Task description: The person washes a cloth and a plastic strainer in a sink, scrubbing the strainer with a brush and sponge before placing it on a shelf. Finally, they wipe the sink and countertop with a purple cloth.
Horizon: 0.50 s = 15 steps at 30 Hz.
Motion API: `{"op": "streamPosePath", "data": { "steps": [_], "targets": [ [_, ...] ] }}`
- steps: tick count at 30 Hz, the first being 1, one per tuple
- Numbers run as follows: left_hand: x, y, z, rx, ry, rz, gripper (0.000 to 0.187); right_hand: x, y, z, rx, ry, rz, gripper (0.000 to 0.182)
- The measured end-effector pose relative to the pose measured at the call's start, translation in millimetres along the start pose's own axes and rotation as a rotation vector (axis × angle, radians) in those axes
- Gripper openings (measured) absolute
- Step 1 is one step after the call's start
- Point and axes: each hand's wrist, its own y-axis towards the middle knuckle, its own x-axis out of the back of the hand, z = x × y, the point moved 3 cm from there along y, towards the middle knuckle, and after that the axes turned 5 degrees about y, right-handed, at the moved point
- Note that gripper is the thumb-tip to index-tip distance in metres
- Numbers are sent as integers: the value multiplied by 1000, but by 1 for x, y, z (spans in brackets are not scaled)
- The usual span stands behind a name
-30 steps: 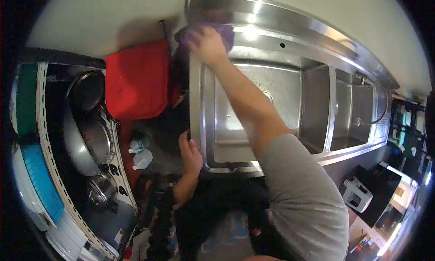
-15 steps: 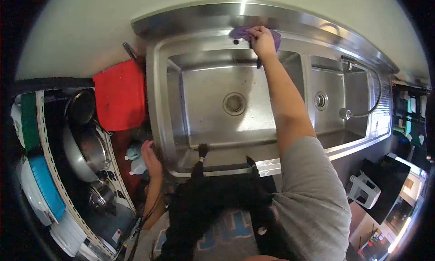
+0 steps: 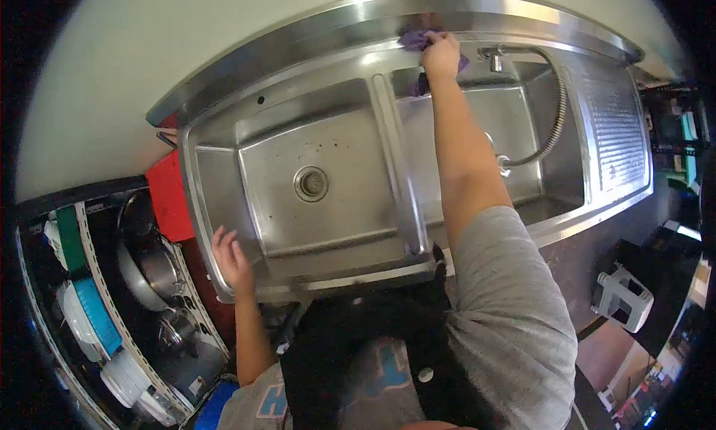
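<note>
At the back ledge of the steel sink (image 3: 388, 161), my right hand (image 3: 441, 55) is closed on a purple cloth (image 3: 415, 41) and presses it to the metal behind the divider. Parts of the cloth hang out below and right of the hand. My left hand (image 3: 233, 260) is empty with its fingers apart, at the front left rim of the large basin. Small dark specks lie on the floor of that basin near its drain (image 3: 310, 184).
A faucet (image 3: 497, 57) with a flexible hose (image 3: 561, 102) stands over the right basin. To the left are a red object (image 3: 171, 199) and a shelf holding pots (image 3: 160, 270) and white plates (image 3: 123, 378). A white stool (image 3: 625, 299) is at right.
The view has shifted to the right along the sink. My right hand and the cloth have moved right along the back ledge, and my left hand is now at the sink's front rim.
</note>
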Motion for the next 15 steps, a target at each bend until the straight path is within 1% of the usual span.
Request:
{"op": "streamPosePath", "data": {
  "steps": [1, 2, 3, 4, 6, 8, 10, 12, 14, 15],
  "targets": [
    [-12, 1, -21, -51, -47, 58, 21, 15, 2, -17, -108, -21, -94, 30],
    [-24, 0, -38, -57, -46, 60, 21, 28, 2, -29, -214, -41, -188, 30],
    [-39, 0, -58, -106, -69, 87, 19, 38, -5, -31, -170, -87, -243, 28],
    [-54, 4, -76, -156, -95, 110, 18, 44, -15, -30, -167, -85, -252, 28],
    [-87, 11, -124, -136, -233, 235, 16, 62, -49, -28, -256, 238, -337, 25],
    [-121, 19, -183, -115, -370, 366, 24, 78, -102, -28, -366, 631, -249, 25],
    [-161, 23, -228, -296, -371, 425, 36, 101, -160, -17, -517, 793, -74, 26],
    [-179, 28, -302, -514, -384, 336, 51, 108, -215, -24, -658, 1062, 143, 27],
    [-216, 24, -334, -552, -479, 436, 55, 129, -248, -24, -755, 1287, 309, 31],
    [-234, 26, -337, -554, -490, 436, 55, 134, -259, -36, -753, 1278, 304, 31]
  ]
}}
